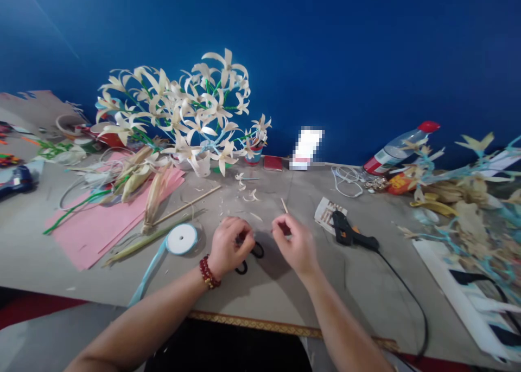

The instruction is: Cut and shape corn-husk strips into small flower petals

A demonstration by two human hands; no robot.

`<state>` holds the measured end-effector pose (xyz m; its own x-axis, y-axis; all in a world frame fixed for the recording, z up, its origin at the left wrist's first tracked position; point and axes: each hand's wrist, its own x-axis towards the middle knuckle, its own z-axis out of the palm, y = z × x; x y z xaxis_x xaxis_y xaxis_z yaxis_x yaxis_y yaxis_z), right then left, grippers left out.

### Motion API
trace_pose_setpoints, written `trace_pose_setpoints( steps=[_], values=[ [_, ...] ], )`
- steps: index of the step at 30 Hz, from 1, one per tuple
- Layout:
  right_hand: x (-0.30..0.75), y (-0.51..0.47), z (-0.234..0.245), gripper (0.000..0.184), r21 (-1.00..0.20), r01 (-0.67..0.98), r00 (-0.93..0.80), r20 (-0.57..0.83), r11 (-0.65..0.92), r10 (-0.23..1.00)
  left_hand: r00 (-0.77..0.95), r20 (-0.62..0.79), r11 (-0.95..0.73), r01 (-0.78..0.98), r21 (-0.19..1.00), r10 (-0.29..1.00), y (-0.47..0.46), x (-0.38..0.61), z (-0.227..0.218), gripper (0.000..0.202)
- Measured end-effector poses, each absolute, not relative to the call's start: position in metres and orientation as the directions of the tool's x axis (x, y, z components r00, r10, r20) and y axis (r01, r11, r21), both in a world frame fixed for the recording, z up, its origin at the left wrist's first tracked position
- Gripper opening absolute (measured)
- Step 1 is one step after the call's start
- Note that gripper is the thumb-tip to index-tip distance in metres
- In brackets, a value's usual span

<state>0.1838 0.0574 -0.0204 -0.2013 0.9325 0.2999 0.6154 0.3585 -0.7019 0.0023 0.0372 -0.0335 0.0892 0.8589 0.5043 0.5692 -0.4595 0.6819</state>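
My left hand (230, 243), with a red bead bracelet (209, 273) at the wrist, hovers over the table with thumb and fingers pinched together. Black scissors (257, 250) lie beneath it, only their handles showing. To the right, my right hand (296, 243) is also closed in a pinch. Whatever either hand holds is too small or hidden to make out. A short pale stick (284, 205) shows just beyond my right fingers; I cannot tell whether they touch it. Small pale petal pieces (251, 196) lie past both hands. Left of my left hand rests a roll of light blue ribbon (182, 238).
Cream husk-like flowers (199, 125) stand in cups at the back. Pink paper (87, 236) and dried husks (154, 196) lie left. A black glue gun (353, 233) with a trailing cord, a white power strip (456, 296), and a tilted plastic bottle (401, 147) are right.
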Motion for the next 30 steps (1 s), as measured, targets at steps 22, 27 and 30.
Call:
trace_pose_setpoints(
  steps=[22,27,30],
  values=[
    [0.173,0.049,-0.019,0.010,-0.617,0.638,-0.357,0.293,0.461,0.887,0.138,0.518,-0.486,0.605,0.631,0.844,0.037,0.006,-0.036,0.016],
    [0.184,0.057,-0.019,0.010,-0.548,0.727,-0.262,0.336,0.414,0.905,0.120,0.510,-0.471,0.602,0.645,0.852,0.037,0.005,-0.035,0.015],
    [0.186,0.057,-0.018,0.010,-0.600,0.690,-0.248,0.330,0.405,0.911,0.084,0.504,-0.449,0.596,0.666,0.860,0.037,0.004,-0.033,0.015]
  ],
)
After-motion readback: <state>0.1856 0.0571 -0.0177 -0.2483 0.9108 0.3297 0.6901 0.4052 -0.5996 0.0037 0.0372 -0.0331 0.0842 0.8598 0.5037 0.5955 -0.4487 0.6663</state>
